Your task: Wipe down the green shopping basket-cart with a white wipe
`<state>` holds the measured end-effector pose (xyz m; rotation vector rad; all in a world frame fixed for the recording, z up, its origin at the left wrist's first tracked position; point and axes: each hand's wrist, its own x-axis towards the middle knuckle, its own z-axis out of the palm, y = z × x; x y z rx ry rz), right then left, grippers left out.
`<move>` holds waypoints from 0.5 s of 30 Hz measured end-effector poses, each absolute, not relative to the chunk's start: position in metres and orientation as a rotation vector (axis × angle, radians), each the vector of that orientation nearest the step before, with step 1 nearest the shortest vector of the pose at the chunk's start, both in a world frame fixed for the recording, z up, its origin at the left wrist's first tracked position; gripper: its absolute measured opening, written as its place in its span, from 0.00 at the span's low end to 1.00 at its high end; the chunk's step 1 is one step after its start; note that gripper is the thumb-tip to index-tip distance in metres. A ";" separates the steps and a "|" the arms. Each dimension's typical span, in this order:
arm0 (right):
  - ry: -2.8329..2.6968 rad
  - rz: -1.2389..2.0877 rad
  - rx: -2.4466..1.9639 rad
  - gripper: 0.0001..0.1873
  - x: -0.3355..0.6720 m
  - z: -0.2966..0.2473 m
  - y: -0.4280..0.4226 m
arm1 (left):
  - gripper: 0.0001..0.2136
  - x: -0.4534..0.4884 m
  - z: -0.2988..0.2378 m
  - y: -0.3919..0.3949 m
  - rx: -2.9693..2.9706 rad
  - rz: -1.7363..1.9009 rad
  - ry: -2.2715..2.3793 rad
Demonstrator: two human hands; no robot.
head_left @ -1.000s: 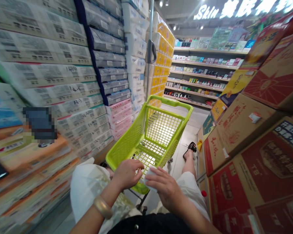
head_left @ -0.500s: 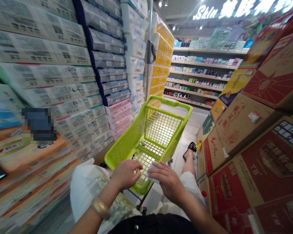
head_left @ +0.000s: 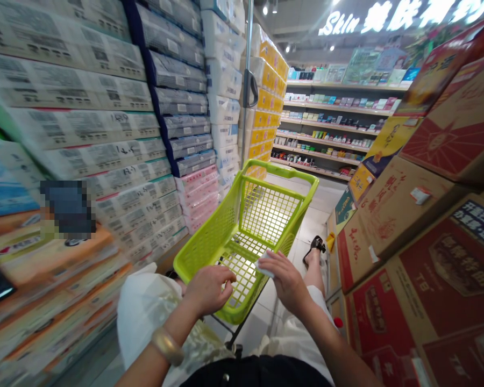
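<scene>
My right hand (head_left: pixel 284 279) pinches a small folded white tissue or cloth (head_left: pixel 265 263) between thumb and fingers, over the right side of a lime-green shopping cart (head_left: pixel 210 239). Nearer the cart's left front rim hovers my left hand (head_left: pixel 210 290), palm down, its fingers curled. Whatever is inside the left hand, if anything, is hidden, and I cannot tell whether it touches the rim. A gold bangle (head_left: pixel 167 345) circles my left wrist. The basket has mesh walls and a grid floor, with nothing visible lying in it.
Stacked tissue packs (head_left: pixel 97 129) rise on the left, orange packs (head_left: pixel 64 279) lower and nearer. Cardboard cartons (head_left: pixel 419 215) line the right. A metal pole (head_left: pixel 248 48) stands behind the cart, shelves of small products (head_left: pixel 331 121) beyond. My sandalled foot (head_left: pixel 315 247) is right of the cart.
My right hand has lifted and moved right and away from me, carrying the white tissue or cloth toward the cart's right rim. The left hand and the cart have hardly moved.
</scene>
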<state>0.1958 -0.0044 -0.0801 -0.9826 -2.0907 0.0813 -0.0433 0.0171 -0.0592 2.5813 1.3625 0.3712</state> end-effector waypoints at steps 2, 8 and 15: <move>-2.068 0.066 -1.007 0.22 0.197 -0.080 -0.004 | 0.11 -0.043 -0.059 0.017 2.577 0.375 1.361; -2.259 0.155 -0.827 0.23 0.183 -0.086 -0.024 | 0.11 -0.044 -0.059 0.016 2.589 0.396 1.366; -1.976 0.115 -1.003 0.24 0.212 -0.087 0.017 | 0.10 -0.043 -0.060 0.016 2.593 0.424 1.365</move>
